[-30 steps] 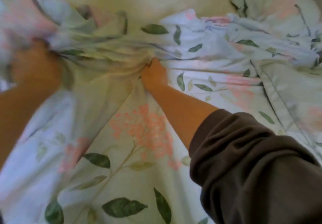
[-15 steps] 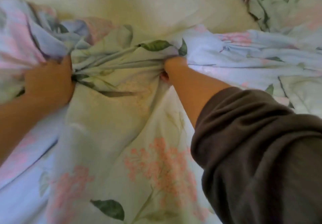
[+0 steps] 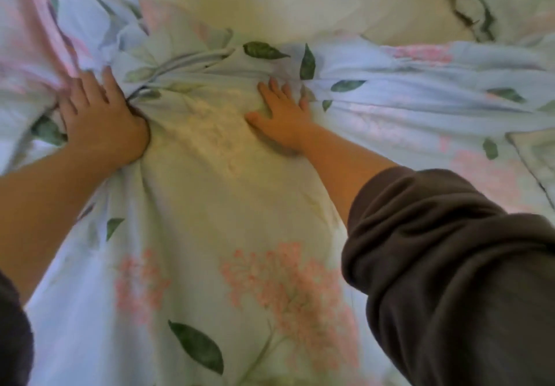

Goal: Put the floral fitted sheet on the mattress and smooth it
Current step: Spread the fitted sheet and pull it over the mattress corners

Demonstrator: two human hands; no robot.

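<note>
The floral fitted sheet (image 3: 228, 235), pale with pink blossoms and green leaves, covers the near part of the mattress. Its far edge lies bunched in folds across the middle of the view. Beyond the folds the bare cream mattress (image 3: 300, 1) shows. My left hand (image 3: 99, 115) presses on the bunched folds at the left with its fingers stretched out. My right hand (image 3: 282, 118) lies flat on the sheet just below the folds, fingers spread, holding nothing. A dark sleeve covers my right forearm.
More floral fabric (image 3: 510, 4) lies crumpled at the far right on the mattress. A loose part of the sheet (image 3: 33, 25) is heaped at the far left. A folded seam (image 3: 534, 157) runs along the right edge.
Both hands gripped the bunched sheet edge and pushed it away from me. They have let go and now lie flat on the fabric.
</note>
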